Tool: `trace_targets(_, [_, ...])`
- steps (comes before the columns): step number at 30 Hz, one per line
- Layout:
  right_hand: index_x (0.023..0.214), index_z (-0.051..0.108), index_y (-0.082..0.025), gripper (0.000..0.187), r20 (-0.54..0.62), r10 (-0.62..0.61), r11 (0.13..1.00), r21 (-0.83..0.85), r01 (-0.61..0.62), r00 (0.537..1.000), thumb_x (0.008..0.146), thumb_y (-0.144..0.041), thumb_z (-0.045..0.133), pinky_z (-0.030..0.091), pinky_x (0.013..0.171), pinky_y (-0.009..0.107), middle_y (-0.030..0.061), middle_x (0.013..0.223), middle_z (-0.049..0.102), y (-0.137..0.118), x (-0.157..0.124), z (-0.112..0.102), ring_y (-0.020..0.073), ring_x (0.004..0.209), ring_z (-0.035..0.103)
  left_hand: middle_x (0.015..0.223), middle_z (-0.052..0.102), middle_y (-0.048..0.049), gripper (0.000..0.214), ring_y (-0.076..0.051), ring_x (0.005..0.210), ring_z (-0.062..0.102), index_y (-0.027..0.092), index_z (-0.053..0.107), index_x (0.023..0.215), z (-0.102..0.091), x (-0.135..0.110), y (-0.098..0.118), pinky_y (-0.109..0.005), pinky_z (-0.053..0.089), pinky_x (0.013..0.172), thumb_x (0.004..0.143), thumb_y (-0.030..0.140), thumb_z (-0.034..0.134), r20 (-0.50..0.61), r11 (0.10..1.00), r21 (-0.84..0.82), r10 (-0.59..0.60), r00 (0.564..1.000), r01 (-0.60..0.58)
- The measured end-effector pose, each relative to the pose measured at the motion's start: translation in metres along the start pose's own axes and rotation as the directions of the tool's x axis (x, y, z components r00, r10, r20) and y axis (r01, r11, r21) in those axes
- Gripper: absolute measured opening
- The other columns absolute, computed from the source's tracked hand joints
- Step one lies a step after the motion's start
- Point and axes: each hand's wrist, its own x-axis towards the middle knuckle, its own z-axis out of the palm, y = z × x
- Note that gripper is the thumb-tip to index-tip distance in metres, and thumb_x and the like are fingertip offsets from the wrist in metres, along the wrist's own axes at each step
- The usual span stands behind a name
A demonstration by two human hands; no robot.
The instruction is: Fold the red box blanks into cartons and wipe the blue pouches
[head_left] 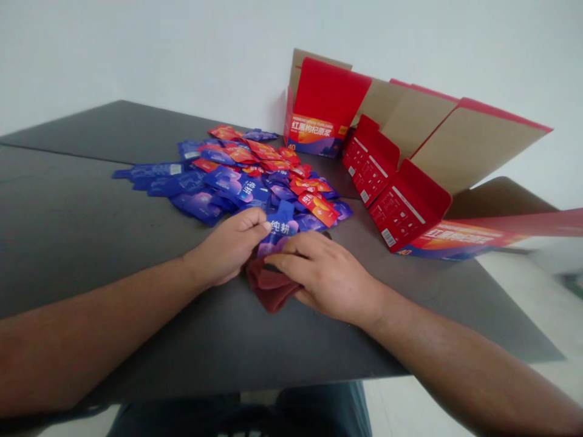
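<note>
My left hand (pixel 230 246) pinches the edge of a blue sachet (pixel 282 229) with white lettering, just in front of the pile. My right hand (pixel 321 274) lies over a dark red cloth (pixel 268 288) on the table, fingers curled onto it and touching the same sachet from the right. A heap of several blue and red sachets (pixel 248 176) spreads across the dark table (pixel 68 212) right behind both hands.
Open red cardboard boxes (pixel 401 206) with brown flaps stand and lie at the back right; one (pixel 316 118) stands upright against the white wall. The table's near edge runs just above my lap. A brown seat or surface shows at the far right.
</note>
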Motion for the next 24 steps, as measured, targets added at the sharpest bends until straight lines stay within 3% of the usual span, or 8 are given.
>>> trace_targets(5, [0.137,0.075,-0.019,0.033,-0.095,0.181,0.982,-0.037,-0.185,0.979,0.103,-0.019,0.071,0.059,0.098,0.043,0.0129,0.119,0.073,0.005,-0.001,-0.001,0.0275,0.112,0.069,0.071,0.048,0.0036,0.030,-0.013,0.060,0.044,0.023,0.050,0.083,0.000,0.001,-0.001,-0.025,0.039,0.056,0.092,0.037,0.075,0.046,0.994,-0.097,-0.044,0.998,0.048])
trace_targets(11, [0.137,0.075,-0.023,0.029,0.067,-0.061,0.998,-0.012,0.062,0.996,0.109,-0.026,0.066,0.056,0.092,0.039,0.0089,0.120,0.073,-0.004,-0.001,0.000,0.0242,0.106,0.066,0.069,0.043,0.0044,0.032,-0.010,0.058,0.037,0.021,0.050,0.078,0.000,0.000,0.000,-0.022,0.032,0.051,0.092,0.033,0.076,-0.028,1.000,-0.010,0.010,1.000,-0.010])
trace_targets(16, [0.138,0.074,-0.021,0.035,-0.051,0.132,0.991,0.016,-0.132,0.990,0.103,-0.018,0.068,0.057,0.095,0.040,0.0112,0.117,0.072,0.010,-0.002,-0.003,0.0256,0.109,0.067,0.070,0.049,0.0040,0.026,-0.012,0.057,0.047,0.023,0.051,0.084,0.003,0.001,0.005,-0.023,0.043,0.053,0.093,0.030,0.073,-0.012,0.978,-0.182,-0.106,0.994,0.102])
trace_targets(21, [0.138,0.074,-0.021,0.031,0.052,-0.085,0.993,0.084,0.081,0.995,0.108,-0.023,0.066,0.058,0.093,0.039,0.0107,0.122,0.073,0.012,-0.002,-0.002,0.0247,0.108,0.067,0.066,0.047,0.0043,0.024,-0.010,0.053,0.043,0.021,0.052,0.081,0.004,0.001,0.009,-0.019,0.036,0.047,0.096,0.024,0.071,-0.086,0.985,-0.133,-0.117,0.989,0.105])
trace_targets(24, [0.136,0.074,-0.022,0.033,0.028,0.000,0.997,0.074,-0.002,1.000,0.104,-0.020,0.069,0.057,0.092,0.039,0.0107,0.120,0.073,0.016,-0.003,-0.004,0.0248,0.108,0.068,0.068,0.051,0.0034,0.019,-0.011,0.054,0.047,0.022,0.054,0.084,0.004,0.001,0.010,-0.020,0.040,0.049,0.097,0.021,0.068,-0.078,0.973,-0.196,-0.139,0.987,0.121])
